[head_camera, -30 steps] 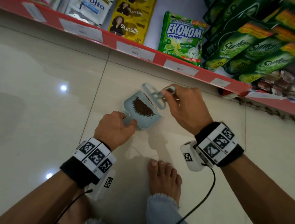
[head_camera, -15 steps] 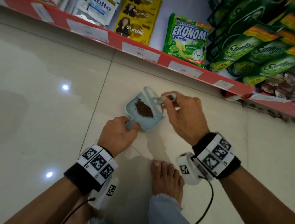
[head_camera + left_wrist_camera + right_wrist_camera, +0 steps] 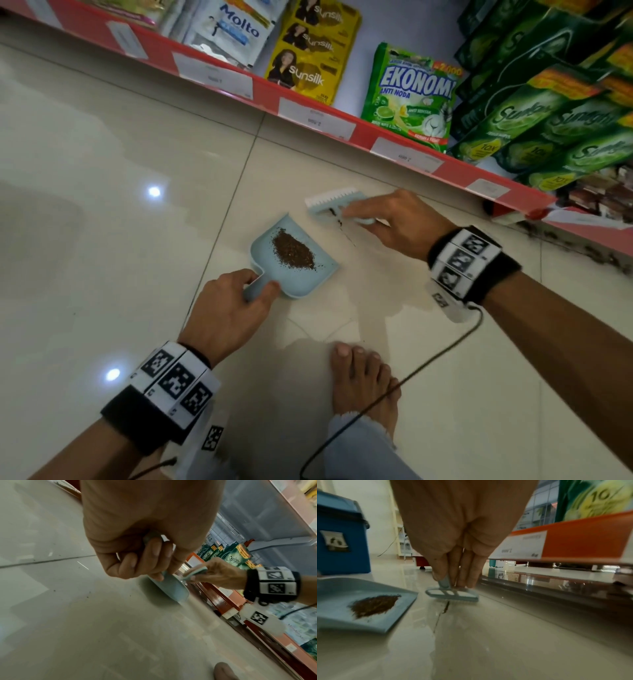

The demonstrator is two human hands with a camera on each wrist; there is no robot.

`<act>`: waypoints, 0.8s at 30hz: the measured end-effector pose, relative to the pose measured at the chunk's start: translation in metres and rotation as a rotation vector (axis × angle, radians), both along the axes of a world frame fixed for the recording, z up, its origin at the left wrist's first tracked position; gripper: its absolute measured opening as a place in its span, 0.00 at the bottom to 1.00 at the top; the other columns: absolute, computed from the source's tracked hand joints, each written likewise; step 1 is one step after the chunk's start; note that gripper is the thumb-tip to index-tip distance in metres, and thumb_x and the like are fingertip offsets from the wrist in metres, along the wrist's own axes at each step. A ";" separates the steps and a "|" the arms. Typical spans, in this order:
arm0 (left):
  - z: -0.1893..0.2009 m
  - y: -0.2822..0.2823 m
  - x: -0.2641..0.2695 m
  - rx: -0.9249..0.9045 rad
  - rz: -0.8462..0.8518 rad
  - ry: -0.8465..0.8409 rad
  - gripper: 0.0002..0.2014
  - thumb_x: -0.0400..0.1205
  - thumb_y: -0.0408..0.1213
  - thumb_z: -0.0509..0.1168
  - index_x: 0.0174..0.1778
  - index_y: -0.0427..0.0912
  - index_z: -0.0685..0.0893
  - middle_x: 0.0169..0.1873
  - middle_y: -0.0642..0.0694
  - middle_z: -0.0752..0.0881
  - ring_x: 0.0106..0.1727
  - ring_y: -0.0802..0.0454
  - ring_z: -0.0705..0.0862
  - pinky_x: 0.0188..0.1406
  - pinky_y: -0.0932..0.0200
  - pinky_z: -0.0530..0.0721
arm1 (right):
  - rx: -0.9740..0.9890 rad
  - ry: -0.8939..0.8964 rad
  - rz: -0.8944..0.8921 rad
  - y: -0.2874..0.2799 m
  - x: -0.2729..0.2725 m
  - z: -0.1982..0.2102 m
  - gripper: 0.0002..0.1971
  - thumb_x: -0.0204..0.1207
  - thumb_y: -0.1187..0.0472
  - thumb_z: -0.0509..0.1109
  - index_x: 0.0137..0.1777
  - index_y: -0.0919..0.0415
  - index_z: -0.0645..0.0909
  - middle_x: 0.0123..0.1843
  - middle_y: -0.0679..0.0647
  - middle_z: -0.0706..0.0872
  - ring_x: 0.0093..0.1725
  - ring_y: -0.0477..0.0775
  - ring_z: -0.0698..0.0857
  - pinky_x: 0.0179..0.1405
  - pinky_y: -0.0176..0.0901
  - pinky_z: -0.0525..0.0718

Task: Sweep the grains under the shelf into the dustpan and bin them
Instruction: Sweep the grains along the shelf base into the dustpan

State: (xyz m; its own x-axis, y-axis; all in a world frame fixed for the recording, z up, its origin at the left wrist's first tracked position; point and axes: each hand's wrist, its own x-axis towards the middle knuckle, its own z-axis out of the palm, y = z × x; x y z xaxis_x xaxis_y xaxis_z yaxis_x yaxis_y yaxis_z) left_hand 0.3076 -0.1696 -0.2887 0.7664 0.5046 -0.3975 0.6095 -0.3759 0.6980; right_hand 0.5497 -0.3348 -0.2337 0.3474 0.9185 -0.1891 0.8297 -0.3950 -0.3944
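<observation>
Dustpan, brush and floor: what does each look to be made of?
Dustpan: likely moulded plastic, matte pale blue, with thin, even walls. Brush: the same pale blue plastic back with short white bristles, probably synthetic. Floor: glazed, glossy cream tile; it mirrors the lamps and shows grout lines.

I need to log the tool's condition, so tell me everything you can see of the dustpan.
The dustpan is small, pale blue, seemingly plastic: a flat tray with low raised walls and a short handle. It sits on the glossy floor tiles, its open lip toward the shelf. A heap of dark brown grains lies on its tray. The left hand grips the handle. The brush is just beyond it, apart from it.
</observation>
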 end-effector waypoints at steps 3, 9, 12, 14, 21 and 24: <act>0.003 0.002 -0.001 -0.009 -0.001 0.000 0.20 0.81 0.54 0.67 0.28 0.45 0.76 0.21 0.51 0.80 0.26 0.53 0.79 0.26 0.59 0.69 | -0.075 0.030 0.067 -0.030 0.005 0.011 0.14 0.80 0.66 0.72 0.64 0.57 0.88 0.62 0.53 0.90 0.55 0.58 0.92 0.57 0.51 0.88; 0.004 0.002 0.003 -0.027 -0.026 -0.001 0.18 0.80 0.54 0.67 0.29 0.48 0.77 0.22 0.52 0.80 0.27 0.55 0.80 0.27 0.59 0.70 | 0.122 -0.009 -0.107 -0.040 0.025 0.024 0.13 0.81 0.62 0.71 0.64 0.54 0.87 0.61 0.47 0.90 0.51 0.40 0.87 0.55 0.29 0.81; 0.004 0.000 0.005 -0.018 -0.052 0.010 0.18 0.80 0.54 0.67 0.30 0.46 0.79 0.22 0.51 0.81 0.28 0.54 0.81 0.26 0.60 0.71 | 0.185 -0.093 -0.266 -0.023 0.029 0.012 0.15 0.81 0.68 0.69 0.65 0.60 0.87 0.62 0.55 0.89 0.52 0.46 0.88 0.57 0.32 0.82; 0.004 0.000 0.004 -0.010 -0.065 0.015 0.18 0.80 0.54 0.67 0.30 0.46 0.79 0.22 0.51 0.82 0.27 0.55 0.82 0.25 0.60 0.71 | 0.130 -0.087 -0.302 -0.014 0.020 0.004 0.15 0.81 0.68 0.69 0.65 0.61 0.86 0.64 0.56 0.88 0.56 0.57 0.90 0.59 0.44 0.85; 0.006 -0.003 0.004 -0.016 -0.087 0.028 0.18 0.79 0.54 0.68 0.28 0.48 0.77 0.23 0.51 0.82 0.28 0.50 0.83 0.27 0.58 0.75 | -0.032 0.012 -0.039 -0.037 -0.022 0.006 0.14 0.83 0.62 0.68 0.66 0.55 0.86 0.64 0.53 0.89 0.56 0.56 0.91 0.59 0.53 0.88; 0.009 -0.007 0.011 -0.017 -0.094 0.048 0.20 0.79 0.55 0.68 0.25 0.49 0.74 0.21 0.52 0.80 0.28 0.49 0.81 0.28 0.59 0.73 | 0.094 -0.017 -0.091 -0.047 -0.029 0.012 0.13 0.83 0.62 0.69 0.66 0.56 0.86 0.63 0.51 0.89 0.58 0.54 0.90 0.58 0.51 0.87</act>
State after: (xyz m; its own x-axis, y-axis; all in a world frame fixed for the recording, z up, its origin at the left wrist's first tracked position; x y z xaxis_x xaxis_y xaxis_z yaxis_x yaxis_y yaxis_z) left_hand 0.3191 -0.1769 -0.2799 0.7900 0.4241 -0.4428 0.6050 -0.4215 0.6755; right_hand 0.5206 -0.3819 -0.2215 0.4322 0.8965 -0.0975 0.7990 -0.4308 -0.4196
